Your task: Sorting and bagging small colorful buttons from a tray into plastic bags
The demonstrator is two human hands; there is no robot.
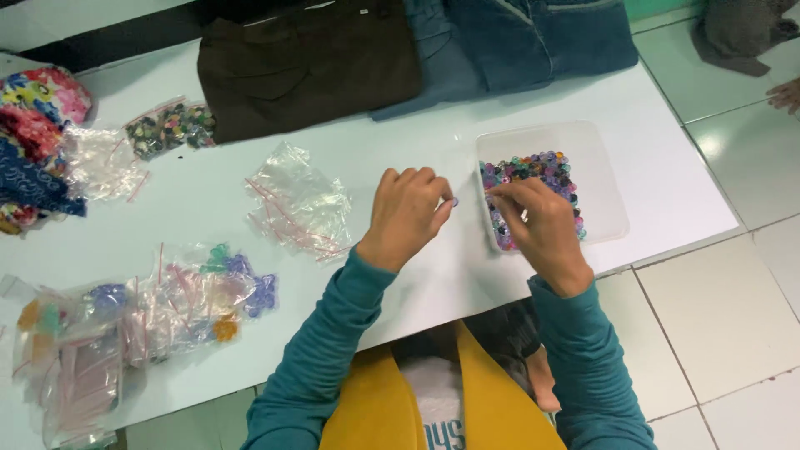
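Note:
My left hand hovers over the white table with its fingers pinched on a small purple button at the fingertips. My right hand reaches into a clear plastic tray and its fingertips touch the heap of mixed coloured buttons inside. Whether that hand has picked one up is hidden by the fingers. Both arms wear teal sleeves.
Empty clear zip bags lie left of my left hand. Filled button bags sit at the near left, a bag of dark buttons farther back. Folded brown trousers and jeans lie at the far edge. Floral cloth is far left.

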